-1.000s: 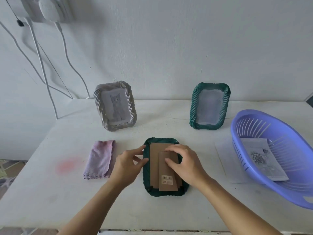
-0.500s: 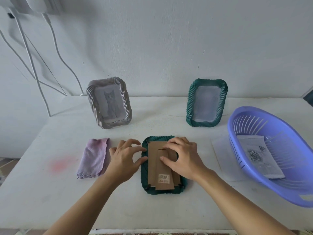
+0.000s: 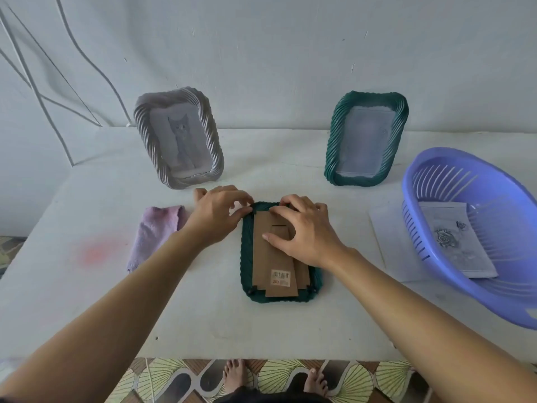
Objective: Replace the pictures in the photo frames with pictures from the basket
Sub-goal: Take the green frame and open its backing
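The green frame [image 3: 246, 257] lies face down in the middle of the table [image 3: 203, 321], with its brown cardboard back [image 3: 267, 257] facing up. The step now looks like turning the little clips so the back can come off or stay on.

To do it well, hold the frame flat with one hand so it does not slide. Turn each clip slowly and do not bend the cardboard. Two more clips wait at the near corners.

The left hand [image 3: 216, 216] is at the far left corner of the frame. Its fingers are curled, and the thumb and first finger pinch the small black clip [image 3: 254, 212] there.

The right hand [image 3: 305, 231] lies on the cardboard back. Its fingers are loosely bent and the thumb is flat. It presses down and grips nothing that I can see. Its fingertips hide the far right corner.

The new picture [image 3: 453, 239], with a rose on it, lies in the blue basket [image 3: 494, 309] at the right, well apart from the hands.
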